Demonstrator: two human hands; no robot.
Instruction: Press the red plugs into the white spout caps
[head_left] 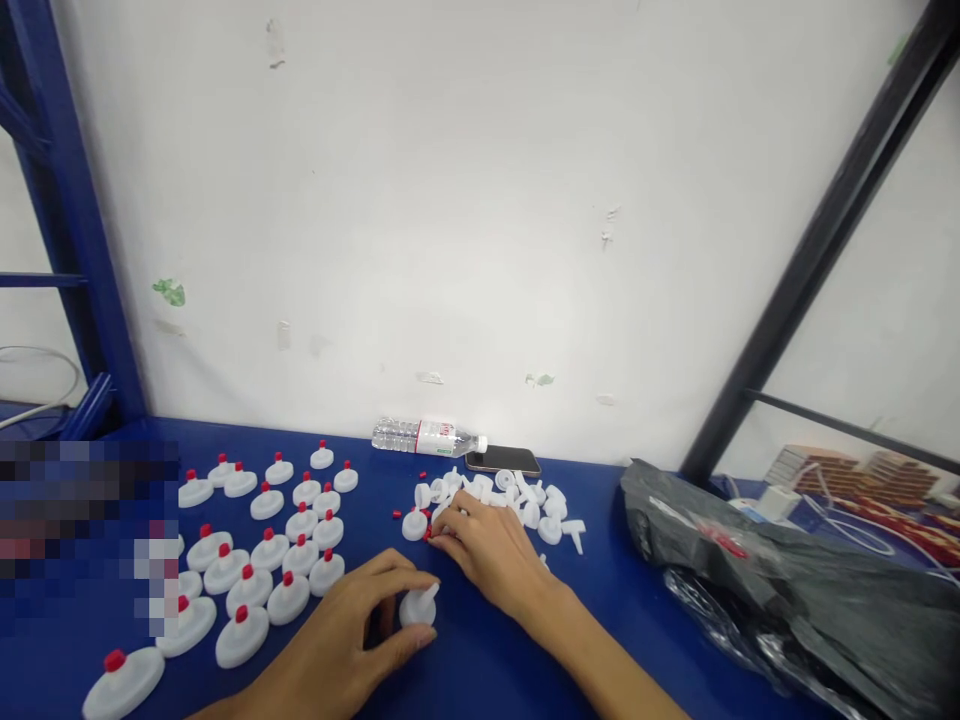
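Between the thumb and forefinger of my left hand [367, 625] is a white spouted lid [418, 612], its bare nozzle pointing up and to the right. My right hand [487, 545] reaches to the near left side of a pile of loose white spouted lids [551, 530]. Its fingertips are pinched at a small red cap [428, 534], partly hidden by the fingers. Other small red caps [397, 514] lie by the pile. Left of my hands, many white lids with red caps on their nozzles [242, 637] stand spread over the blue table [495, 660].
A clear plastic bottle [427, 437] lies on its side near the wall, beside a dark phone [502, 460]. Grey plastic bagging [780, 580] covers the right side. Blue posts [82, 200] and dark posts [810, 240] frame the table. The far left is pixelated.
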